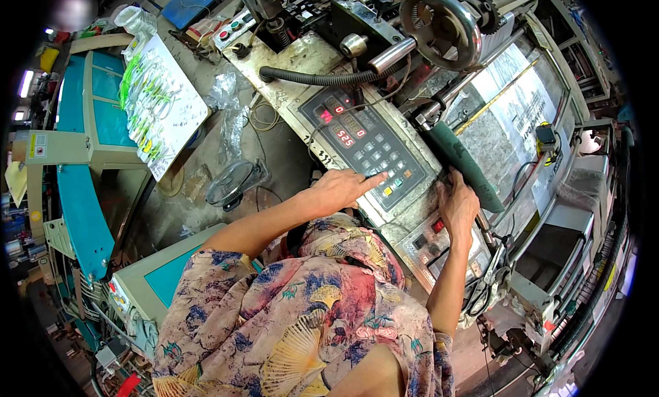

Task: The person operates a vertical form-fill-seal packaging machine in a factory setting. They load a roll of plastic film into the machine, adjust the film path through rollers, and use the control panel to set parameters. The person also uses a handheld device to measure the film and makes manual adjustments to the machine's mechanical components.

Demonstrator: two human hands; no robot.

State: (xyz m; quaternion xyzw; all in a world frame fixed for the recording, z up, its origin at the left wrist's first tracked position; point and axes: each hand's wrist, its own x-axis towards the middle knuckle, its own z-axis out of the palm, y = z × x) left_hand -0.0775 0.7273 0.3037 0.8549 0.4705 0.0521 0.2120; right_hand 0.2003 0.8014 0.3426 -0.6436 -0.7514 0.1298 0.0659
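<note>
My left hand (339, 190) reaches over a dark control panel (364, 146) with red lit digits and rows of small keys. Its index finger is stretched out, with the tip on or just above the lower keys; it holds nothing. My right hand (458, 203) rests at the right edge of the panel's housing, beside a dark green roller (463, 165). Its thumb and fingers are apart, the fingertips partly hidden against the roller's edge, and no held thing shows. One yellow key (388, 191) and a few pale keys sit just right of my left fingertip.
A large metal handwheel (440, 28) stands above the panel, near a black corrugated hose (302, 76). On the left, a white board (168, 105) carries many green-and-white pieces. A small fan (235, 183) stands on the floor. Machine rails and a grey bed (508, 115) extend to the right.
</note>
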